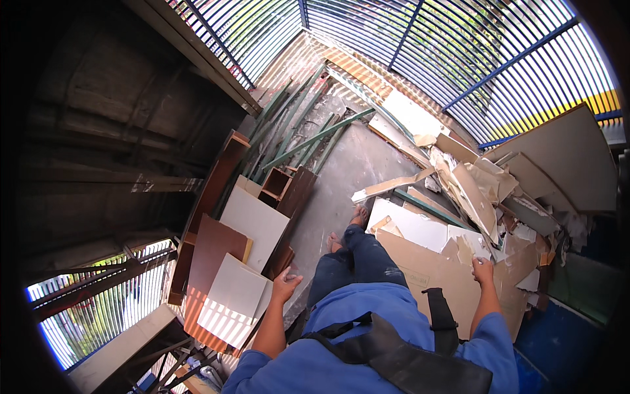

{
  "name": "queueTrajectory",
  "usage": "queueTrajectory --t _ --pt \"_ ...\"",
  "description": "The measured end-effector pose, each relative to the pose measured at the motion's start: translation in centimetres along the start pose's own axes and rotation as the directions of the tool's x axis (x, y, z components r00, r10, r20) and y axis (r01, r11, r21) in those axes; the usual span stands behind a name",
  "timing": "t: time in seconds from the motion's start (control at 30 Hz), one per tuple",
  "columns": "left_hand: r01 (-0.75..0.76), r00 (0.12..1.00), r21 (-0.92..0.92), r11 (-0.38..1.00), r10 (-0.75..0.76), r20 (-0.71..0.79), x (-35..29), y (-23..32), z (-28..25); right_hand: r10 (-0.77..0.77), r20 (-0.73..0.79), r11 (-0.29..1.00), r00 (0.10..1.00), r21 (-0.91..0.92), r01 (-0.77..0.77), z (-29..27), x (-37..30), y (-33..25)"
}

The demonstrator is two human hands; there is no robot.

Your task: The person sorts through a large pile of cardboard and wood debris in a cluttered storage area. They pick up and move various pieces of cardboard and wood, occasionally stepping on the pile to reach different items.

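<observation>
My left hand (287, 285) hangs beside my left thigh, near stacked white and brown boards. Its thumb stands apart from the loosely bent fingers, and nothing shows in it. A pale panel (233, 299) lies just left of it, striped with sunlight. On the right, my right hand (482, 270) is closed, with its fingers curled. A small pale spot shows at the fingertips, too small to name. Below that hand spreads a large brown board (420, 269) with faint print. Torn brown and white sheets (469, 190) are heaped beyond it.
Green wooden bars (318, 141) lie piled at the far left. A small open wooden box (275, 182) sits among the boards. Blue slatted railings (420, 39) close off the far side. A curved board (558, 164) leans at the right. My bare feet (357, 215) stand on grey floor.
</observation>
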State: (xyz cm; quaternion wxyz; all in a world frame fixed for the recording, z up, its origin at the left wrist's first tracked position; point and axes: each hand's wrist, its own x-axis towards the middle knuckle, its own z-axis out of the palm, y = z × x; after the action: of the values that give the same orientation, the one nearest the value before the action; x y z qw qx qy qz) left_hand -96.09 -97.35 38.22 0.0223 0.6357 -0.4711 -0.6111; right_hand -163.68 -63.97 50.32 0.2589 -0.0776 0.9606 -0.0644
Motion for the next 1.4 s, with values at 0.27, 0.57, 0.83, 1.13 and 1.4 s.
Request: queueTrajectory --t 0.27,0.57,0.83,1.13,1.4 --pt "0.111 0.994 0.113 0.987 -0.108 -0.029 -6.8 -4.8 -3.2 -0.207 0.183 0.975 0.961 -0.04 0.218 3.3 -8.7 -6.5" --pt "0.321 0.941 0.049 0.946 -0.313 -0.126 -11.7 -6.9 -7.1 -0.199 0.272 0.979 0.942 0.02 0.201 6.9 -13.3 -4.5" --pt "0.241 0.956 0.043 0.97 -0.229 -0.184 -10.4 -5.3 -8.4 -0.149 0.19 0.985 0.97 0.117 0.128 10.1 -13.9 -0.8" --pt "0.489 0.862 -0.123 0.864 -0.5 -0.082 -18.1 -12.8 -6.6 -0.208 0.095 0.977 0.974 0.074 0.201 9.6 -12.9 0.2" --pt "0.39 0.878 0.093 0.916 -0.339 -0.338 -8.3 -3.1 -18.4 0.153 0.101 0.858 0.983 0.481 -0.183 11.8 -14.1 8.1"
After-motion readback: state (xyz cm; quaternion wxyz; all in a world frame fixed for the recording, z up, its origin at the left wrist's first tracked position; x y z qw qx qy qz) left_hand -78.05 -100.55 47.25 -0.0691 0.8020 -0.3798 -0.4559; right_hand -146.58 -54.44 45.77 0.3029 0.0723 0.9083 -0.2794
